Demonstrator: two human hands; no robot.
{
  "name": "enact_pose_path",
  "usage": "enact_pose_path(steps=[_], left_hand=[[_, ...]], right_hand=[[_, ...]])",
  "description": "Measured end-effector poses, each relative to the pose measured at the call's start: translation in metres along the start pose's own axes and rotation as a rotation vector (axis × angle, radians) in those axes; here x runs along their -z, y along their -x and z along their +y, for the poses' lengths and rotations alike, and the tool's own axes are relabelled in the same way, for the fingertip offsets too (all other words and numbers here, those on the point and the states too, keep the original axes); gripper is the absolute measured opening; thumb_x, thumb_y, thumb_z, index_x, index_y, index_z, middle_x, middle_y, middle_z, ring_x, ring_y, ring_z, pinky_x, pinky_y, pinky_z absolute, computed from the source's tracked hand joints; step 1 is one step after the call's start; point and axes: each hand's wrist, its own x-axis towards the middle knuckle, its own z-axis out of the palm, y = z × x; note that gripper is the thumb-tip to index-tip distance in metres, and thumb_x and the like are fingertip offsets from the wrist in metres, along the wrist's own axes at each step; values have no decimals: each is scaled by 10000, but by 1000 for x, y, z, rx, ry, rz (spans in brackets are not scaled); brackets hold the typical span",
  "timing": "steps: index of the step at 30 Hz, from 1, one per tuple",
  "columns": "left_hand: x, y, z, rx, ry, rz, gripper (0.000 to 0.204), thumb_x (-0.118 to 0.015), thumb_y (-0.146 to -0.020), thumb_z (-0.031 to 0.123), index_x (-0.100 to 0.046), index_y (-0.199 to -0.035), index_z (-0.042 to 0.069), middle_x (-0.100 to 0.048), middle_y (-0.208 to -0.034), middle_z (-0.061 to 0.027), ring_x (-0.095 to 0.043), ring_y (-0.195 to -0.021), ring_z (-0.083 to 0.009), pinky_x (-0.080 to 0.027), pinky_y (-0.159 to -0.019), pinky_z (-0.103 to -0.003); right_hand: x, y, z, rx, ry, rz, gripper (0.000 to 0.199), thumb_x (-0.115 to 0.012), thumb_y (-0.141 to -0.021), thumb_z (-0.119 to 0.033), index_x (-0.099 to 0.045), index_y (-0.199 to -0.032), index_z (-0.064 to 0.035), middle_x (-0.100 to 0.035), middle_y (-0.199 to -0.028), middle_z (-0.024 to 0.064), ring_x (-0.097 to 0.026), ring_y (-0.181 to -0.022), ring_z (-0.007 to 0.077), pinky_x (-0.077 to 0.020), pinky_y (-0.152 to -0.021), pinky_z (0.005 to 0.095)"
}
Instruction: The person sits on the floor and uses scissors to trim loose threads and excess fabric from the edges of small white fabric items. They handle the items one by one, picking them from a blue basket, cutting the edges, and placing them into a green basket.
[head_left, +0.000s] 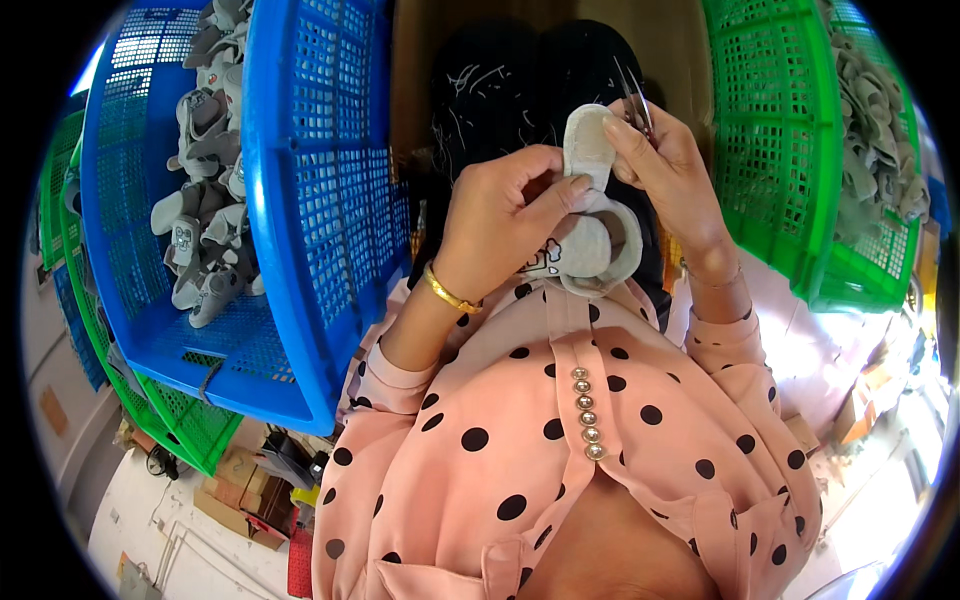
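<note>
A small light-grey fabric shoe upper with a dark cartoon print hangs between my hands, in front of my lap. My left hand, a gold bangle at its wrist, pinches the piece where its long flap meets the rounded opening. The thumb of my right hand presses on the flap's upper end. Small pointed scissors are tucked in that same hand, blades pointing away from me and slightly apart. Their handles are mostly hidden by the fingers.
At left stands a blue plastic basket holding several similar grey shoe uppers. A green basket at right has a heap of grey pieces beyond its near wall. Loose thread ends lie on my dark trousers. Cardboard boxes sit lower left.
</note>
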Motion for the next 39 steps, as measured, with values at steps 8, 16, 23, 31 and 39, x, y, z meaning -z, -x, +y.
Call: enact_pose_path(steps=[8,16,23,31,39], left_hand=[[12,3,-21,251,263,26,178,-652,-932,159,-684,-912,-15,-591,-645,15,-510,-550,-15,-397,-472,-162],[21,-2,-26,303,293,-2,211,-682,-914,211,-719,-979,14,-675,-782,-27,-620,-680,-68,-497,-602,-181],[25,-4,-30,333,431,-31,194,-689,-904,189,-725,-974,11,-686,-788,-35,-621,-678,-73,-482,-588,-184],[25,-4,-31,338,501,-51,158,-688,-901,159,-728,-956,16,-686,-775,-38,-621,-661,-76,-481,-577,-185],[22,0,-34,279,507,-62,131,-692,-896,142,-734,-912,19,-686,-766,-35,-611,-640,-72,-482,-586,-187]], right_hand=[[1,10,36,205,508,128,302,-616,-946,-336,-571,-962,-38,-550,-660,22,-510,-551,121,-413,-514,251],[13,16,12,532,1378,93,420,-692,-807,-492,-517,-726,-119,-494,-521,42,-520,-473,243,-396,-425,330],[12,7,10,612,1464,50,423,-697,-805,-482,-500,-702,-122,-457,-501,46,-501,-456,228,-385,-417,332],[9,6,8,541,1424,-5,408,-689,-826,-443,-487,-691,-115,-490,-523,64,-521,-471,244,-393,-424,337],[6,12,3,536,1473,-38,441,-648,-846,-478,-482,-681,-104,-523,-544,60,-553,-494,250,-396,-428,349]])
